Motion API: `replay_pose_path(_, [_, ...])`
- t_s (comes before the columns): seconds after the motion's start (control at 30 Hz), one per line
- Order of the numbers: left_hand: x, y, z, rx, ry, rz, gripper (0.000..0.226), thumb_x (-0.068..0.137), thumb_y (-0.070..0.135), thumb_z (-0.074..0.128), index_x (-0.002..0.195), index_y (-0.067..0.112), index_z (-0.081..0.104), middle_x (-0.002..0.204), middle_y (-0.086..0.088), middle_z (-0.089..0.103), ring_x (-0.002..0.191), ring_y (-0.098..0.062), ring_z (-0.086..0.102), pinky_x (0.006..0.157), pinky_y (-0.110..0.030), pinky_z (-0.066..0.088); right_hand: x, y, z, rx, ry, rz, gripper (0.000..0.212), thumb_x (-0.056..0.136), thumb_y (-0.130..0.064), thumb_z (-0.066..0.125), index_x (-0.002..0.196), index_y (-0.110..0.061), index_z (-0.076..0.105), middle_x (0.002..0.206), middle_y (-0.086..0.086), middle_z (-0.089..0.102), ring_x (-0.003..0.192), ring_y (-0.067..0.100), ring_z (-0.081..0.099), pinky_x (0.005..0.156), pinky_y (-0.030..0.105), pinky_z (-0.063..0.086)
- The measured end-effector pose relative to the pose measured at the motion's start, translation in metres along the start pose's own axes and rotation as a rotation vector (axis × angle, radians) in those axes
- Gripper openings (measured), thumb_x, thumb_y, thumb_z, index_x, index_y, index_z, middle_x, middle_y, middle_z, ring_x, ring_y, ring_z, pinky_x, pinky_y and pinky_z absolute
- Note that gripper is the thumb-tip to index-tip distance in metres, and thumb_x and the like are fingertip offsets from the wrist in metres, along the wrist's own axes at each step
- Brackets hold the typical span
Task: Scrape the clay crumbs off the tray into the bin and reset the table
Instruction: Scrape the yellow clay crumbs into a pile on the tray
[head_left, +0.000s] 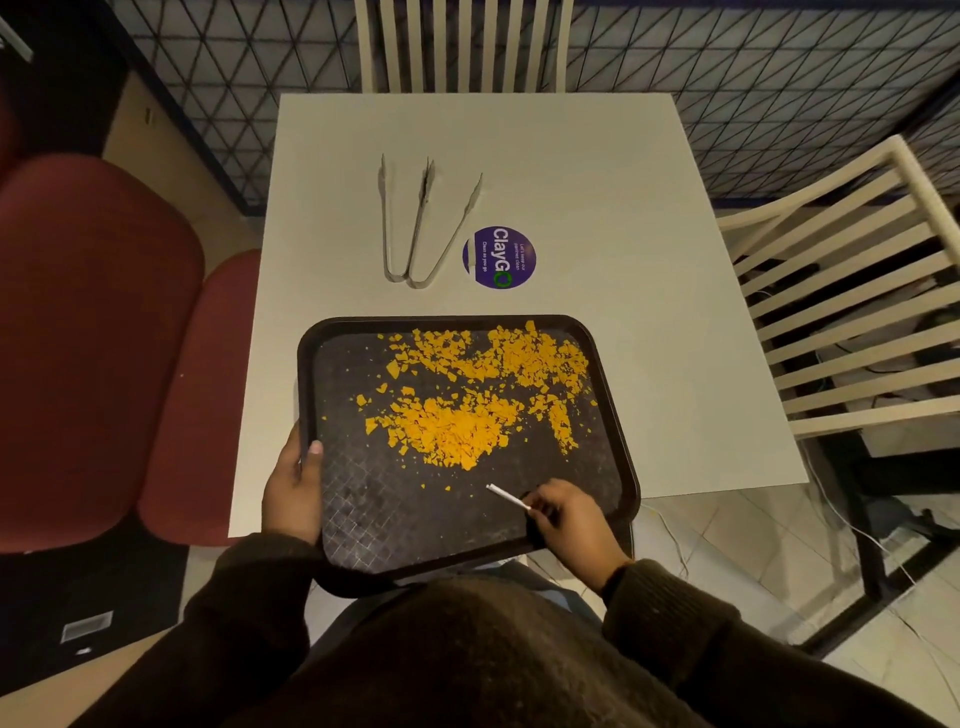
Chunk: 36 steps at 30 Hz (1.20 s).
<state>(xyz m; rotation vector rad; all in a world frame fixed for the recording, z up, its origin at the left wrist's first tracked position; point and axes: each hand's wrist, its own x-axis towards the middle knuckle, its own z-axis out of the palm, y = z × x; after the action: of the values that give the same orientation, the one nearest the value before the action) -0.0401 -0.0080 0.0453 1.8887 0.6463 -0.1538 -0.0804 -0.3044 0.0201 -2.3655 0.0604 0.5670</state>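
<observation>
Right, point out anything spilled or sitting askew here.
Orange clay crumbs lie scattered across the dark rectangular plastic tray. The tray sits skewed, its near end overhanging the white square table, with the left hand gripping its edge. No crumbs show on the table itself.

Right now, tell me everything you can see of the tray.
The tray is a dark rectangle with rounded corners and a raised rim, plastic by the look, with a textured grid floor. Orange crumbs cover its far half; the near part is mostly bare. It overhangs the near edge of the white table. The left hand grips its left rim; the right hand, holding a thin white tool, is at its near right.
</observation>
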Motion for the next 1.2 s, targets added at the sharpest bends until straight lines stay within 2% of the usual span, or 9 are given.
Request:
replay_pose_path(0.1, [0.002,-0.002,0.0,0.01,0.004,-0.003,0.044,0.098,0.024,0.036,0.142,0.019,0.035,0.144,-0.006,0.043,0.132,-0.025,0.041,0.111,-0.038,0.029,0.009,-0.001,0.005,-0.001,0.044,0.007,0.011,0.085,-0.009,0.06,0.09,-0.009,0.069,0.086,0.008,0.059,0.082,0.02,0.054,0.075,0.033,0.047])
replay_pose_path(0.2, [0.001,-0.002,-0.001,0.001,-0.004,-0.005,0.043,0.098,0.024,0.036,0.141,0.019,0.036,0.143,-0.006,0.045,0.13,-0.025,0.043,0.109,-0.036,0.031,0.029,-0.004,-0.001,0.055,0.143,0.104,0.012,0.087,-0.007,0.058,0.09,-0.008,0.069,0.089,0.005,0.058,0.084,0.02,0.055,0.078,0.028,0.045])
replay_pose_path(0.37, [-0.001,0.002,-0.001,-0.02,-0.014,-0.014,0.044,0.098,0.024,0.036,0.141,0.018,0.036,0.142,-0.007,0.045,0.129,-0.026,0.043,0.106,-0.035,0.031,0.056,0.0,-0.019,0.184,0.298,0.263,0.015,0.088,-0.004,0.055,0.096,-0.007,0.067,0.1,0.008,0.061,0.09,0.021,0.058,0.088,0.033,0.045])
replay_pose_path(0.53, [-0.001,0.001,-0.002,-0.013,-0.021,-0.02,0.044,0.098,0.025,0.036,0.141,0.019,0.035,0.142,-0.006,0.046,0.129,-0.025,0.043,0.109,-0.039,0.032,0.073,0.01,-0.029,0.143,0.377,0.324,0.012,0.088,-0.005,0.055,0.096,-0.004,0.065,0.097,0.013,0.065,0.081,0.019,0.054,0.081,0.027,0.041])
replay_pose_path(0.7, [0.003,0.0,-0.003,-0.012,-0.03,-0.031,0.045,0.098,0.028,0.036,0.142,0.022,0.034,0.144,-0.005,0.044,0.13,-0.026,0.042,0.11,-0.04,0.031,0.046,0.014,-0.026,0.079,0.298,0.208,0.012,0.088,-0.006,0.055,0.093,-0.013,0.064,0.087,-0.002,0.058,0.075,0.01,0.052,0.07,0.021,0.041])
replay_pose_path(0.77, [0.004,0.001,-0.003,-0.004,-0.025,-0.014,0.044,0.098,0.026,0.036,0.142,0.02,0.035,0.143,-0.005,0.045,0.13,-0.025,0.043,0.106,-0.033,0.031,0.025,0.031,-0.02,-0.051,0.238,0.112,0.011,0.086,-0.006,0.057,0.088,-0.014,0.065,0.088,0.001,0.061,0.078,0.013,0.053,0.073,0.028,0.047])
replay_pose_path(0.87, [0.002,0.004,-0.002,-0.012,-0.019,-0.006,0.043,0.098,0.023,0.036,0.141,0.018,0.036,0.141,-0.007,0.046,0.129,-0.026,0.044,0.102,-0.03,0.031,-0.006,0.057,-0.015,-0.214,0.145,0.022,0.014,0.083,-0.006,0.06,0.087,-0.019,0.065,0.085,0.0,0.062,0.079,0.016,0.055,0.074,0.038,0.051])
replay_pose_path(1.07, [0.0,0.007,-0.001,-0.036,-0.029,-0.035,0.042,0.098,0.022,0.035,0.139,0.015,0.038,0.138,-0.01,0.049,0.124,-0.027,0.047,0.097,-0.029,0.034,0.001,0.062,-0.026,-0.256,0.17,0.008,0.017,0.084,-0.006,0.061,0.096,-0.014,0.069,0.095,0.004,0.064,0.087,0.022,0.056,0.08,0.033,0.047])
replay_pose_path(1.2, [0.001,0.007,-0.002,-0.02,-0.032,-0.036,0.041,0.098,0.021,0.036,0.138,0.015,0.04,0.136,-0.01,0.05,0.124,-0.028,0.048,0.099,-0.032,0.035,0.042,0.057,-0.039,-0.286,0.229,0.019,0.01,0.086,-0.01,0.06,0.089,-0.01,0.07,0.085,0.007,0.064,0.08,0.025,0.058,0.077,0.039,0.05])
